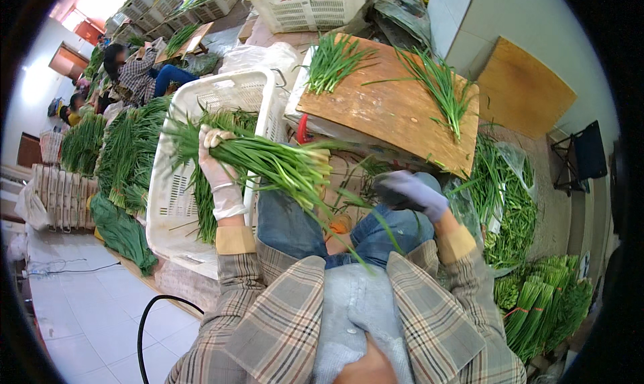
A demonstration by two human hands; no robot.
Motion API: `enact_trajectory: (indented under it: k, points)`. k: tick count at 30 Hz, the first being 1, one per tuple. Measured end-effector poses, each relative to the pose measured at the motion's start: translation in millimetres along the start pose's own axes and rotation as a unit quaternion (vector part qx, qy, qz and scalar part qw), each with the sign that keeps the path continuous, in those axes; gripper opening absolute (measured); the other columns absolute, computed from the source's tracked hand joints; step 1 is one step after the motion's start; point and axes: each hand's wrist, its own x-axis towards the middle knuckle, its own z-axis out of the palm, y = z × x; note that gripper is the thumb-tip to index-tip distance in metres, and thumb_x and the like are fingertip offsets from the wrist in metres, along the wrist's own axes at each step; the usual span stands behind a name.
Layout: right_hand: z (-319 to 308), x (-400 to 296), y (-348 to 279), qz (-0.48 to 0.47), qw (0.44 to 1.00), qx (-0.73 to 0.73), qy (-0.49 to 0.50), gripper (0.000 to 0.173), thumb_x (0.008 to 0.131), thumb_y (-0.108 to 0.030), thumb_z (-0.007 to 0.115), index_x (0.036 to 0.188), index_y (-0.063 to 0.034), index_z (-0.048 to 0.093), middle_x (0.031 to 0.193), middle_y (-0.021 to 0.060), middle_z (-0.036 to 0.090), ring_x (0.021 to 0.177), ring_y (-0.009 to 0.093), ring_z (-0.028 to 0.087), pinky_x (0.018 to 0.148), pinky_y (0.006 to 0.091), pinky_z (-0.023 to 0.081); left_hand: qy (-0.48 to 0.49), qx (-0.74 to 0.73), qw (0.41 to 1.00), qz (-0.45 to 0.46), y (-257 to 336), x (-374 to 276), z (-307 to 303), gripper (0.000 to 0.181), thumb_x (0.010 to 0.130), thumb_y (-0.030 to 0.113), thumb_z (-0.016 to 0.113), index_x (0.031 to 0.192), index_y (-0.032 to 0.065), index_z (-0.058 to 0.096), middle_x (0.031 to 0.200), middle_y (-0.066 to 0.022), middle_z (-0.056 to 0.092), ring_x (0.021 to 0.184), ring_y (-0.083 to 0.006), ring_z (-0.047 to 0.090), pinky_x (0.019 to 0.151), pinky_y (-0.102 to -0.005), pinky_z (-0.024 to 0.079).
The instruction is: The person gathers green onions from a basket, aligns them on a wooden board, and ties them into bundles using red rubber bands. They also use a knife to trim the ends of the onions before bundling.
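Observation:
My left hand (214,145), in a thin white glove, is closed around a thick bunch of garlic chives (271,162). Its pale stem ends point right and its leaf tips left, above a white plastic crate (163,223). Inside that crate lie more chives (205,208). Over my right knee, my right hand (405,193) wears a lilac glove with a dark palm. Motion blurs it, so its fingers cannot be made out. Loose blurred leaves (385,228) hang between the bunch and my lap.
Ahead, a wooden board (387,100) carries two small piles of chives (334,64). Right of me are a heap of loose chives (513,218) and tied bundles (533,303). More bundles (133,147) stand left of the crate. A person (143,72) sits farther back.

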Motion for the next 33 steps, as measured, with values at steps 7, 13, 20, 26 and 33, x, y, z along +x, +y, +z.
enact_trajectory:
  k: [7,13,20,26,33]
  points:
    - [50.4,-4.9,-73.3,0.017,0.963,0.209,0.171,0.046,0.081,-0.026,0.066,0.117,-0.0003,0.053,0.086,0.0043,0.059,0.072,0.009,0.054,0.063,0.0228,0.044,0.149,0.123,0.959,0.209,0.2,-37.1,7.2,0.02,0.091,0.014,0.052,0.108,0.0041,0.056,0.066,0.0034,0.044,0.063,-0.0098,0.045,0.071,-0.0276,0.045]
    - [63.4,59.5,-160.4,-0.113,0.99,-0.079,0.016,0.097,0.06,-0.035,0.081,0.134,0.0027,0.032,0.125,0.022,0.05,0.115,0.028,0.049,0.094,0.0352,0.04,0.054,0.1,0.984,0.136,-17.1,-44.5,25.8,0.024,0.092,0.014,0.05,0.113,0.0036,0.055,0.067,0.0019,0.043,0.064,-0.0116,0.045,0.075,-0.0299,0.045]
    - [88.4,74.4,-161.8,-0.086,0.975,-0.198,0.054,0.058,0.076,-0.04,0.066,0.114,0.0012,0.052,0.107,0.0276,0.057,0.099,0.039,0.056,0.084,0.0406,0.045,0.007,0.224,0.963,0.147,-65.0,-61.6,60.6,0.037,0.093,0.016,0.048,0.127,0.0052,0.043,0.066,0.003,0.038,0.064,-0.0103,0.04,0.077,-0.0298,0.039]
    - [40.3,41.5,-72.2,0.025,0.861,0.418,0.289,0.028,0.09,-0.033,0.055,0.095,-0.0056,0.059,0.069,0.001,0.056,0.049,0.009,0.049,0.047,0.0244,0.041,0.055,-0.004,0.991,0.123,-11.5,-55.7,24.4,0.021,0.091,0.019,0.054,0.106,0.0057,0.06,0.058,0.0057,0.03,0.056,-0.007,0.037,0.071,-0.0244,0.041]
    - [23.9,10.1,-38.5,-0.067,0.896,-0.342,0.274,0.037,0.092,-0.01,0.047,0.128,0.0002,0.043,0.12,0.0172,0.049,0.108,0.029,0.049,0.093,0.0347,0.039,-0.003,0.074,0.985,0.154,-21.1,-63.0,37.5,0.011,0.092,0.02,0.053,0.091,0.0093,0.055,0.057,0.0063,0.029,0.054,-0.0069,0.033,0.07,-0.0246,0.037]
